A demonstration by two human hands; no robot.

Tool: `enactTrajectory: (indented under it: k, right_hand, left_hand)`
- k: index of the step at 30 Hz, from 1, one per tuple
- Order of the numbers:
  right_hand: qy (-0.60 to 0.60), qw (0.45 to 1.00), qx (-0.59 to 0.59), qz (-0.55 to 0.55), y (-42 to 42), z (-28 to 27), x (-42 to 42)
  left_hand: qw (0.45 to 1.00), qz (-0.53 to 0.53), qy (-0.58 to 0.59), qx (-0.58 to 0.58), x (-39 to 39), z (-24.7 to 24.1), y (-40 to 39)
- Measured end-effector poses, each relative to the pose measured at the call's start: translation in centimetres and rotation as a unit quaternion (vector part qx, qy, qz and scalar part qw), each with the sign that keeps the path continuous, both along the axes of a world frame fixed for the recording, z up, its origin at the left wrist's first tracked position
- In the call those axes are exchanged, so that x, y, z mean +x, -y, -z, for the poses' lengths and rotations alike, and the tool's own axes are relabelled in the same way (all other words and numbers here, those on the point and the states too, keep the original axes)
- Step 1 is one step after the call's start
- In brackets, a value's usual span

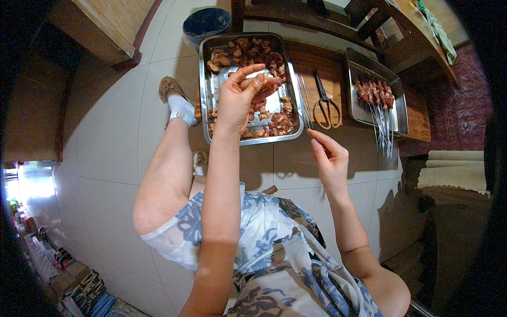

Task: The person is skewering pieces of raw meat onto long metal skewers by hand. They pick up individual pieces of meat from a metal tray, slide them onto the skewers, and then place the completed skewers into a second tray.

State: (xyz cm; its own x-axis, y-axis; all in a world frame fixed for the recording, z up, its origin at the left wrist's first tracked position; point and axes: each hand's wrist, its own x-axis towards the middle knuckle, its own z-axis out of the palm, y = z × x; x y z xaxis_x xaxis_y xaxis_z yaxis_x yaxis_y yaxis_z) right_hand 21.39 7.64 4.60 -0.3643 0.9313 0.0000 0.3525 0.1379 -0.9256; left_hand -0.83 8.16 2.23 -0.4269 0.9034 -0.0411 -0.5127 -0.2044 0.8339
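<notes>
My left hand (246, 93) is above a metal tray (298, 132) of cut raw meat (280, 123), with its fingers bent and the thumb close to them. Reddish meat shows around its fingertips, but whether the hand grips a piece is unclear. Beside the tray's right rim lie several thin metal skewers (304, 97). At their near ends my right hand (330, 156) has its thumb and index fingertip close together, pinching a skewer end. Black-bladed scissors (324, 101) with looped handles rest on the wooden surface (309, 59) just right of the skewers.
A second metal tray (403, 111) at the right holds several skewers threaded with meat (375, 92), their bare ends over its near rim. Behind the first tray stands a dark lined bin (208, 23). A wooden furniture frame (293, 16) runs along the back. My bent leg (162, 178) is left.
</notes>
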Motion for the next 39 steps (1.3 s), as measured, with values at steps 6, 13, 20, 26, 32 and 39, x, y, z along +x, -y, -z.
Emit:
enactTrajectory:
  k: [6,13,20,26,32,39]
  right_hand:
    - [0.007,1.0,-0.019,0.002,0.3,0.3,0.4]
    - [0.018,1.0,0.01,-0.007,0.3,0.5,0.8]
    - [0.034,0.999,0.018,-0.023,0.0,0.2,1.2]
    - [0.044,0.998,0.016,-0.037,0.4,-0.1,1.3]
    - [0.042,0.998,0.024,-0.043,0.6,-0.5,1.4]
    - [0.025,0.999,0.012,-0.024,0.3,-0.3,1.1]
  left_hand:
    - [0.997,-0.007,0.078,-0.009,-0.1,0.2,-0.3]
    - [0.998,-0.031,0.061,0.005,0.1,0.4,-0.5]
    - [0.998,-0.035,0.044,-0.005,-0.1,0.0,-0.1]
    - [0.998,-0.05,0.038,-0.013,-0.3,0.1,-0.1]
    - [0.995,-0.061,0.064,-0.044,-0.4,0.7,-0.4]
    - [0.992,-0.026,0.122,-0.029,-0.2,0.1,-0.3]
